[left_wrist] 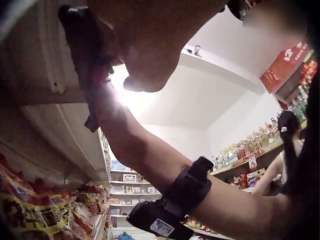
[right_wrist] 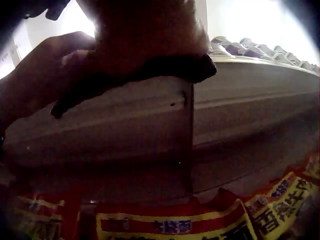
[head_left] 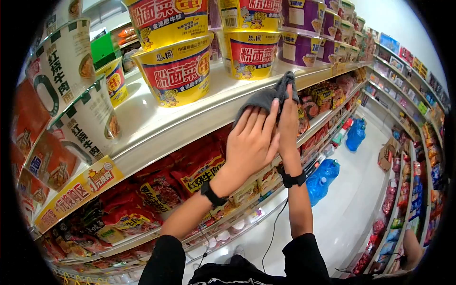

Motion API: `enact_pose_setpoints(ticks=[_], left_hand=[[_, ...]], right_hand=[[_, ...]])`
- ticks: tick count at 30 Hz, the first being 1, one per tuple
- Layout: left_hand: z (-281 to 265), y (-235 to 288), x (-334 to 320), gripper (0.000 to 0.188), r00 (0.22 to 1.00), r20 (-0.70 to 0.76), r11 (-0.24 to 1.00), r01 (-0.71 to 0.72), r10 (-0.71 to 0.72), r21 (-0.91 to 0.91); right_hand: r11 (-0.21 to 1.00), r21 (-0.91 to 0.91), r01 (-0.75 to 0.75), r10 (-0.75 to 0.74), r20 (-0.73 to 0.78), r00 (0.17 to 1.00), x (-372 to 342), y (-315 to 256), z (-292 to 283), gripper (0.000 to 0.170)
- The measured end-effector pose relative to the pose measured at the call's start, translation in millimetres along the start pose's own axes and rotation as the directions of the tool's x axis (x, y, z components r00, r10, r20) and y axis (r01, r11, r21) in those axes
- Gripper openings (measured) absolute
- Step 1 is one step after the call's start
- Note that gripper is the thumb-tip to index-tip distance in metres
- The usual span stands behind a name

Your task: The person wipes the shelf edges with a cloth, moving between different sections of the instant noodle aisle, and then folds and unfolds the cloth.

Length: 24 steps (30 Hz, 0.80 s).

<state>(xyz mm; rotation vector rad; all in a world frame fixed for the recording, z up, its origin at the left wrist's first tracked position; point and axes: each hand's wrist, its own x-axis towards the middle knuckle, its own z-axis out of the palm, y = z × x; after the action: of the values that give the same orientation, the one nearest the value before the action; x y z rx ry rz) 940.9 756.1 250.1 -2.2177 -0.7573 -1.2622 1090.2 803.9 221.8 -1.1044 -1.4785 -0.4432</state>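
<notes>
A dark grey cloth (head_left: 261, 99) lies against the front edge of the upper shelf (head_left: 161, 133). My left hand (head_left: 248, 140) presses on it with long, nearly straight fingers, the thumb out to the side. Right beside it, my right hand (head_left: 288, 127) also presses the cloth, its fingers pointing up along the edge. The right wrist view shows the cloth (right_wrist: 135, 72) as a dark strip between hand and shelf front. Yellow noodle cups (head_left: 178, 76) stand on the shelf just behind the hands.
White noodle cups (head_left: 83, 118) stand at left above a yellow price strip (head_left: 78, 192). Red noodle packets (head_left: 128, 209) fill the shelf below. Blue-wrapped bundles (head_left: 323, 180) sit on the aisle floor. Another person (left_wrist: 280, 165) is near a bottle shelf in the left wrist view.
</notes>
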Motion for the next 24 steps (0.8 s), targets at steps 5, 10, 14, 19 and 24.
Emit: enact_pose_setpoints(ticks=[5,10,14,19,24], left_hand=[[10,2,7,0.072,0.999,-0.027,0.999,0.023,-0.024,-0.036],[-23,-7,-13,0.070,0.997,-0.036,0.996,0.074,-0.073,0.048],[-73,-20,-44,0.069,0.992,-0.060,0.990,0.116,-0.111,0.082],[-143,-38,-92,0.062,0.990,-0.066,0.990,0.129,-0.125,0.052],[-219,-45,-139,0.060,0.966,-0.139,0.930,0.249,-0.218,0.269]], right_hand=[[0.994,-0.081,0.068,-0.078,-0.136,0.988,9,13,13,0.068],[0.996,-0.022,0.087,-0.089,-0.120,0.989,-7,-41,16,0.066],[0.996,0.047,0.080,-0.078,-0.042,0.996,-42,-88,34,0.064],[0.983,0.118,0.139,-0.145,0.045,0.988,-79,-177,47,0.062],[0.955,0.175,0.239,-0.263,0.130,0.956,-112,-275,52,0.060]])
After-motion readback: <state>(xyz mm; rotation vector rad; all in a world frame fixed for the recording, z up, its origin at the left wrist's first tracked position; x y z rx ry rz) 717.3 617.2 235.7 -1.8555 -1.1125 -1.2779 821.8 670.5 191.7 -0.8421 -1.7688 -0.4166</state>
